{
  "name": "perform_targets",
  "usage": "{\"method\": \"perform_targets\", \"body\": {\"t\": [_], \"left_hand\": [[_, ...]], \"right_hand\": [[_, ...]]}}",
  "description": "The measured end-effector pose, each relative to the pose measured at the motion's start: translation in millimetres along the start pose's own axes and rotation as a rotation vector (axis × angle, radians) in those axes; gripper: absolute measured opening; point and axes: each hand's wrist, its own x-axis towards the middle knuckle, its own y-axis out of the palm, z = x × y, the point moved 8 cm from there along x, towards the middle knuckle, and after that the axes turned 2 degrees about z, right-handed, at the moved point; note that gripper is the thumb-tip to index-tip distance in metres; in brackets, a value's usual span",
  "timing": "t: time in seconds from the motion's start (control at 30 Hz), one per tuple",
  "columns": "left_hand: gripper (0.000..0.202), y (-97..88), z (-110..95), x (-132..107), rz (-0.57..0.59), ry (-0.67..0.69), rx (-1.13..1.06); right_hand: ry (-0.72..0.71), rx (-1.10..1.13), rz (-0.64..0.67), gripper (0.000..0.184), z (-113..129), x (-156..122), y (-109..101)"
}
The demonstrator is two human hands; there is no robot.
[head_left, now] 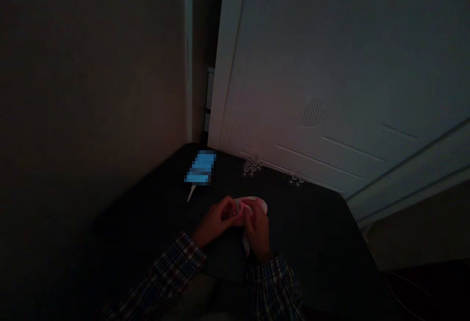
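The room is very dark. My left hand (216, 220) and my right hand (259, 230) meet over a dark table (312, 242), both in plaid sleeves. Their fingers are curled together around a small pale object (253, 206) with a rounded white end that sticks out beyond the fingertips. What the object is cannot be made out. A pale strip hangs below my right hand.
A glowing blue phone screen (201, 167) lies at the table's far left corner with a white cable (191, 194) leading from it. Two clusters of small clear pieces (251, 167) (295, 180) sit by a white door (330, 91). A wall stands at left.
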Motion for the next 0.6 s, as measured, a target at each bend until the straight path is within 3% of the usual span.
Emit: {"method": "perform_targets", "body": {"t": [0.3,0.6], "left_hand": [[0.02,1.0,-1,0,0.044,0.003,-0.068],[0.021,-8.8,5,2,-0.056,-0.023,-0.035]], "right_hand": [[0.071,-0.023,-0.034,0.031,-11,-2,-3],[0.012,-0.016,-0.157,0.022,-2,-1,-16]]}}
